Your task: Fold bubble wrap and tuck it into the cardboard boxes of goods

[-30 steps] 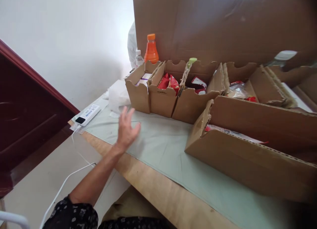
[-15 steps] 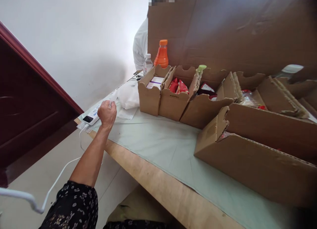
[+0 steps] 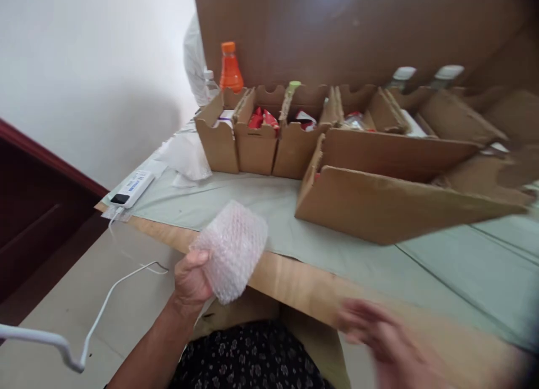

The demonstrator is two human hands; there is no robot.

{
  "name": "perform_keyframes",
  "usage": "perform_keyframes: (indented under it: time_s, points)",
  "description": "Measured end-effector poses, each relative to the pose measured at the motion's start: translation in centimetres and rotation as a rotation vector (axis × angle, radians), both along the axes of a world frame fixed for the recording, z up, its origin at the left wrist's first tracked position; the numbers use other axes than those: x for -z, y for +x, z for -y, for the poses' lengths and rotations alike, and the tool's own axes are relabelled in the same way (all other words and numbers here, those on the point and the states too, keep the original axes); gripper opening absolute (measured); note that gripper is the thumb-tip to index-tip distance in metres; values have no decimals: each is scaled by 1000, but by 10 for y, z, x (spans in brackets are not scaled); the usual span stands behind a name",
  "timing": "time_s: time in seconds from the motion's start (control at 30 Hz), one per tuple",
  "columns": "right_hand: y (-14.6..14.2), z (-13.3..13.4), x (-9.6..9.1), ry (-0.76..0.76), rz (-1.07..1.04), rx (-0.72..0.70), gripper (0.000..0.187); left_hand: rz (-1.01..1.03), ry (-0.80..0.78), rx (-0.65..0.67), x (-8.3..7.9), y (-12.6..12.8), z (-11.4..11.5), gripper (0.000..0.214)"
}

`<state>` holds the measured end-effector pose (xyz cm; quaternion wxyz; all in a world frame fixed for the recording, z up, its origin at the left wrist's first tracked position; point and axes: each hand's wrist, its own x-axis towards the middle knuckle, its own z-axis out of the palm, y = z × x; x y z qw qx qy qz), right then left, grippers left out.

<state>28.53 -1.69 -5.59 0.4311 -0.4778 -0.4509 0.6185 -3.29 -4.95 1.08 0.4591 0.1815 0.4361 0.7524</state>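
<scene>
Lower centre, the left hand (image 3: 193, 279) pinches bubble wrap (image 3: 236, 248); lower right, the blurred right hand (image 3: 377, 330) is loosely open, empty.

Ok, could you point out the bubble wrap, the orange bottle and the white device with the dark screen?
Bubble wrap (image 3: 236, 250): head view, middle of its facing side.
Orange bottle (image 3: 231, 76): head view, on its body.
White device (image 3: 133, 188): head view, on its white casing.

The left hand (image 3: 192, 280) is bent in a grip, while the blurred right hand (image 3: 385, 333) appears loosely spread.
</scene>
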Motion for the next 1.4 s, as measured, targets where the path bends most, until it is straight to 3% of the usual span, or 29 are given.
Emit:
perform_keyframes:
  time_s: [0.07, 0.13, 0.2, 0.27, 0.37, 0.47, 0.53, 0.6, 0.7, 0.8, 0.9, 0.97, 1.03, 1.1, 1.17, 1.23, 1.3, 1.4]
  points:
    - [-34, 19, -3, -195, -237, -278, 69, 87, 14, 244, -5, 22, 4, 54]
    - [-62, 23, -10, -278, -443, -360, 89, 144, 1, 461, -10, 37, 8, 62]
    - [-74, 11, -17, -286, -535, -178, 83, 153, -37, 600, -11, 44, 9, 66]
    - [-67, -7, -22, -252, -509, 69, 63, 96, -125, 668, -7, 41, 7, 62]
    - [-40, -28, -27, -119, -353, 293, 44, -183, -299, 608, 4, 25, -5, 41]
    - [-15, -43, -32, 83, -129, 380, 37, -554, -389, 511, 16, 17, -19, 29]
    - [-6, -54, -33, 199, 68, 340, 31, -666, -411, 525, 23, 22, -23, 29]
    - [-4, -68, -31, 298, 286, 229, 25, -674, -423, 552, 29, 36, -19, 43]
    - [-11, -95, -23, 440, 604, 30, 19, -634, -408, 536, 37, 57, 4, 78]
    - [-13, -110, -20, 636, 850, -33, 30, -648, -413, 540, 39, 68, 31, 75]
    - [3, -92, -31, 854, 893, -19, 42, -674, -458, 642, 38, 69, 45, 48]
    - [19, -64, -41, 906, 824, -205, 50, -573, -455, 723, 38, 68, 44, 43]
    - [28, -29, -48, 883, 746, -451, 67, -370, -405, 809, 38, 69, 37, 51]
    - [24, 4, -44, 853, 688, -546, 78, -168, -329, 881, 38, 71, 28, 64]
    - [8, 26, -30, 840, 653, -415, 58, -98, -287, 922, 36, 74, 20, 74]
    - [-10, 35, -13, 786, 652, -166, 37, -240, -314, 883, 32, 77, 14, 77]
    - [-22, 33, 0, 685, 669, 41, 30, -562, -306, 707, 27, 78, 12, 73]
    - [-24, 25, 5, 553, 673, 129, 30, -1082, -43, 384, 26, 84, 13, 55]
